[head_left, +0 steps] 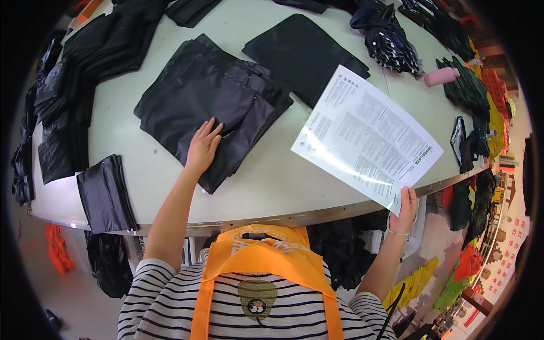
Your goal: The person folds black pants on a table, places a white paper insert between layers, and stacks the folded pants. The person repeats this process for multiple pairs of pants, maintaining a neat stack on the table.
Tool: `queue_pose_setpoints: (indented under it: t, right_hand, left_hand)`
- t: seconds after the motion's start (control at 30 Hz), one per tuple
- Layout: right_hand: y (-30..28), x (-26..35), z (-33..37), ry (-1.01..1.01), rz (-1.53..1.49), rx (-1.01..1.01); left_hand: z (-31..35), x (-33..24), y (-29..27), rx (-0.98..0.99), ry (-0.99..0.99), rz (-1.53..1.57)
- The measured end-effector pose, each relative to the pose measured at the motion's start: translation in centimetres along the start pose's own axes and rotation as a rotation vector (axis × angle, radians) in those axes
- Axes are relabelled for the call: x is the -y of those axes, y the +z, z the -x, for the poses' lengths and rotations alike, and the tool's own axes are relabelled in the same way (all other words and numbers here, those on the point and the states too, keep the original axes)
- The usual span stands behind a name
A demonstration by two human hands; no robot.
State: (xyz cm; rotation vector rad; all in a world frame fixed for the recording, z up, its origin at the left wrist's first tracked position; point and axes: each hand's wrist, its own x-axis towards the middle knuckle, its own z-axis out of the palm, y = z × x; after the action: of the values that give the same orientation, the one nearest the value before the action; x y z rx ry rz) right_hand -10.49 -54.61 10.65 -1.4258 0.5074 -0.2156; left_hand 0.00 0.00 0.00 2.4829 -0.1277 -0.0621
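My left hand [202, 147] lies flat, fingers spread, on a stack of dark folded fabric pieces [211, 102] in the middle of the pale table [272, 181]. My right hand [406, 208] pinches the lower corner of a white printed sheet [367, 137] and holds it tilted above the table's right front edge. The sheet is glossy and covered in small print.
More black fabric lies about: a folded piece [303, 54] behind the sheet, piles [85, 62] at the far left, a small folded bundle [106, 192] at the front left edge. A pink roll [442, 76] and dark green items [468, 88] lie at the right. Orange and yellow goods lie on the floor.
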Motion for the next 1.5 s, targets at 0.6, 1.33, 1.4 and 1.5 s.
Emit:
queue_pose_setpoints:
  t: [0.6,1.33,1.4,1.5]
  right_hand:
    - [18.9,-4.6,9.0,0.848,-1.545,0.789]
    - [12.0,-2.1,9.2,0.257,0.029,0.131]
    - [12.3,-1.8,9.6,0.270,0.080,0.114]
    - [15.2,-3.9,10.1,0.160,0.085,0.152]
  left_hand:
    - [1.5,-0.5,0.5,-0.080,0.001,0.016]
    - [0.6,-1.8,-3.7,-0.059,0.013,0.193]
    - [0.9,-2.3,-3.6,-0.048,0.022,0.178]
    - [1.4,-3.9,-3.3,-0.045,0.051,0.137]
